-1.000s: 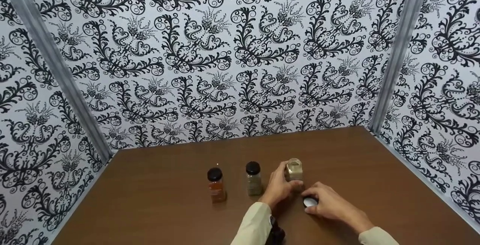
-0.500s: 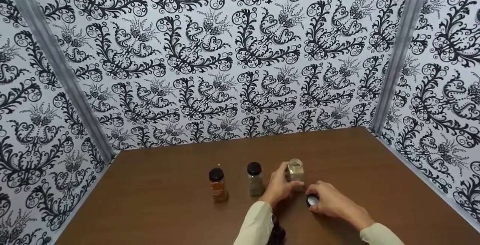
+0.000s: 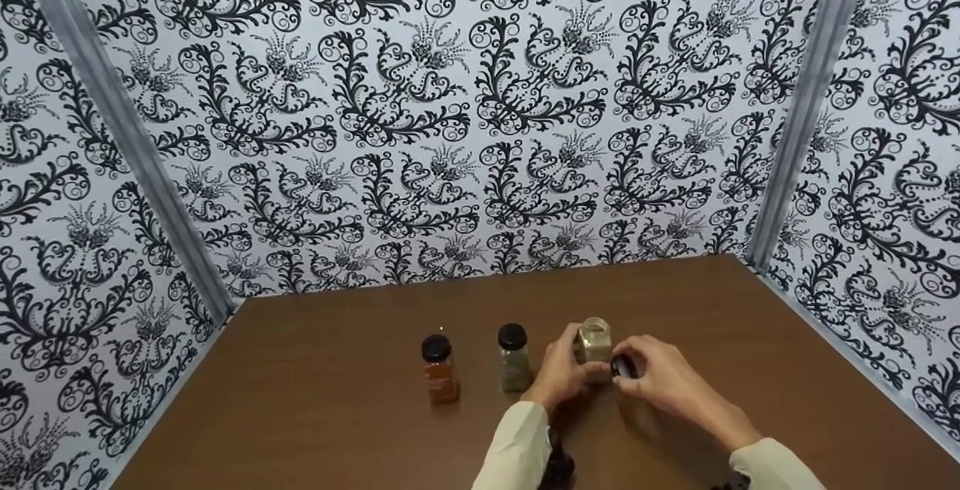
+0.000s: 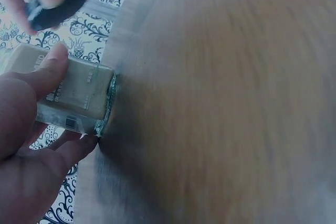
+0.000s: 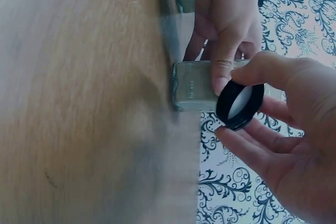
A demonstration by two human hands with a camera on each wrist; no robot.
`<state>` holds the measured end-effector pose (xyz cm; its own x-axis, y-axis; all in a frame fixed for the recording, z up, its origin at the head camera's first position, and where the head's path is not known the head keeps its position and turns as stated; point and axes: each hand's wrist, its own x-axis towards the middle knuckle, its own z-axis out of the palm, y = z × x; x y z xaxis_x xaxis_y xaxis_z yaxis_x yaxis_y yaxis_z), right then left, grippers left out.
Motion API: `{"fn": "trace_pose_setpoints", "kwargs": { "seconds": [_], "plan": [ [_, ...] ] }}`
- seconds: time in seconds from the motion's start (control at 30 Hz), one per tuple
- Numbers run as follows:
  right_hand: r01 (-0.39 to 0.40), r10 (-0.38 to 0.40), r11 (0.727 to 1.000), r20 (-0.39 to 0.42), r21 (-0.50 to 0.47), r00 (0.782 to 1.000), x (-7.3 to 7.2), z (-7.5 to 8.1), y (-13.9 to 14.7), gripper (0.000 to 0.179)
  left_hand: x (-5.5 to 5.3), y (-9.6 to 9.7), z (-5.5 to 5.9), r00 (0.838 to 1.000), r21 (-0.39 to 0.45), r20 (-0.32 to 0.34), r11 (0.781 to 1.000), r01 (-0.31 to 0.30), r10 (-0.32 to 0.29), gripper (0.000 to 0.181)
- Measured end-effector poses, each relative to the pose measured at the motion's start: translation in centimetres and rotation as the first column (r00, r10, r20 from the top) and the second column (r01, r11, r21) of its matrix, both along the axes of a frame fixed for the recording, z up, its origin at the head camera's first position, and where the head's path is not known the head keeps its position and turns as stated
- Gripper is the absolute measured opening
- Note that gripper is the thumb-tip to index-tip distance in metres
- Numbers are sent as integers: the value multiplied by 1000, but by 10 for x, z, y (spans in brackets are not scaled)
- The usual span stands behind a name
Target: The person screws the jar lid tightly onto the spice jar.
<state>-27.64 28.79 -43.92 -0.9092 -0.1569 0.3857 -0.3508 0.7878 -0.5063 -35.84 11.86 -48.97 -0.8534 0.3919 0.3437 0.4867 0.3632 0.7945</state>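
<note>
A square glass spice jar (image 3: pixel 596 344) with pale beige powder stands uncapped on the table. My left hand (image 3: pixel 561 371) grips it from the left, the thumb lying across its printed front in the left wrist view. Between thumb and fingers, my right hand (image 3: pixel 664 377) pinches a black lid (image 5: pixel 240 104), tilted so its white inner face shows. In the head view the lid is just right of the jar, below the height of its open mouth. The right wrist view has the lid overlapping the jar's side.
Left of my hands stand two capped jars: one with greenish-grey contents (image 3: pixel 514 359), close to my left hand, and one with orange-red powder (image 3: pixel 439 370) farther left. The brown table (image 3: pixel 337 385) meets a black-and-white patterned wall (image 3: pixel 480 137) at the back.
My right hand has lifted the lid up and away from me, bringing it beside the jar. The left hand keeps its grip on the jar. The whole head view has shifted slightly.
</note>
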Motion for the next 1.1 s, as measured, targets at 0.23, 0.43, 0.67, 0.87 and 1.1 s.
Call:
{"fn": "trace_pose_setpoints", "kwargs": {
  "seconds": [0.23, 0.43, 0.67, 0.87, 1.1],
  "plan": [
    [6, -6, 999, 12, -53, 1000, -1, 13, -2, 38, 2, 1, 3, 1000, 12, 20, 1000, 1, -2, 53],
    [43, -42, 990, 5, -132, 999, -3, 21, -7, 35, 2, 0, 2, 1000, 28, 8, 1000, 8, -8, 52],
    [36, -43, 973, -24, -227, 999, -7, 26, -15, 34, 5, -3, 2, 998, 49, 59, 999, 13, -16, 53],
    [87, -103, 971, -63, -224, 993, -10, 23, -22, 36, 5, -2, 1, 999, 23, 35, 1000, -4, 3, 52],
    [-13, -29, 950, -129, -311, 991, -13, 23, -25, 39, 1, -1, 0, 1000, 16, 12, 1000, 8, -8, 50]
  ]
}}
